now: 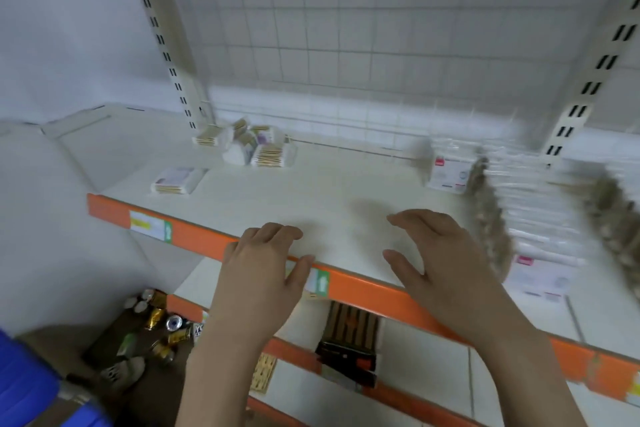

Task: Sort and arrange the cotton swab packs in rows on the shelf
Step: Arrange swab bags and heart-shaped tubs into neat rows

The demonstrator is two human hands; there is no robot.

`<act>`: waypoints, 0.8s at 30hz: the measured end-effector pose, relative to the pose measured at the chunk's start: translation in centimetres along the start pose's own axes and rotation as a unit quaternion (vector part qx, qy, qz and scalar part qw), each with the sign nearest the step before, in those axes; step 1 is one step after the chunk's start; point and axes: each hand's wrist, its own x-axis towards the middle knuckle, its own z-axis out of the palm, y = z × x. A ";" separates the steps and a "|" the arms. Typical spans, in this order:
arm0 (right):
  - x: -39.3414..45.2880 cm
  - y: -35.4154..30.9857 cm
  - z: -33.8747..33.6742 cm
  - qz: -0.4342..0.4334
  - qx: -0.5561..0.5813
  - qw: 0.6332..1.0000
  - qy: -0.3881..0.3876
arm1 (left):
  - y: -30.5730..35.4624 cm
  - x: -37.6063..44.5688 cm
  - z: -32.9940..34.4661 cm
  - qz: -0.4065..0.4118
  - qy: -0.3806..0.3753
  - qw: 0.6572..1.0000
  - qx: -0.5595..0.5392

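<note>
At the front edge of the shelf [346,191], just behind its orange lip, both your hands hover empty: your left hand [266,260] has relaxed fingers lightly bent over the lip, and your right hand [433,253] is spread with thumb apart, palm down over bare shelf. Neither holds anything. The cotton swab packs are all away from you, toward the shelf's back left: a loose heap of packs [249,144] lies against the rear wall near the left upright, tumbled at mixed angles, and a single flat pack [176,180] sits nearer the front edge at the left, its long axis running roughly along that edge. Your left hand is the nearer one to both, and the single pack lies up and to its left, so I judge a leftward reach comes first. On the right end stand wrapped white packs [446,172], blurred.
</note>
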 end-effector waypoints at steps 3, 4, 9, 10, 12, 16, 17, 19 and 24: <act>1.4 -3.3 2.2 0.006 -0.004 1.000 -0.014 | -4.1 0.8 -1.4 0.002 -0.017 1.000 0.005; 1.9 -4.3 2.8 0.008 -0.004 1.000 -0.014 | -5.3 1.1 -1.8 0.002 -0.018 1.000 0.000; 4.2 -7.1 5.2 0.014 -0.017 0.999 -0.026 | -9.6 2.4 -2.5 0.004 -0.023 1.000 -0.015; 4.8 -7.4 5.5 0.014 -0.018 0.999 -0.028 | -10.3 2.8 -2.5 0.006 -0.026 1.000 -0.016; 5.8 -7.5 6.0 0.012 -0.023 0.999 -0.032 | -11.3 3.9 -2.4 0.002 -0.027 0.999 -0.021; 8.5 -7.1 6.9 0.013 -0.031 0.999 -0.031 | -13.0 6.7 -2.4 -0.008 -0.027 0.999 -0.033; 9.1 -6.9 7.1 0.011 -0.035 0.999 -0.034 | -13.4 7.3 -2.4 -0.013 -0.024 0.999 -0.034; 10.9 -6.6 7.6 0.004 -0.039 0.999 -0.036 | -14.3 8.6 -2.6 -0.028 -0.019 0.999 -0.029; 16.3 -5.9 8.0 -0.015 -0.054 0.997 -0.058 | -17.0 11.8 -4.1 -0.067 0.000 0.998 0.014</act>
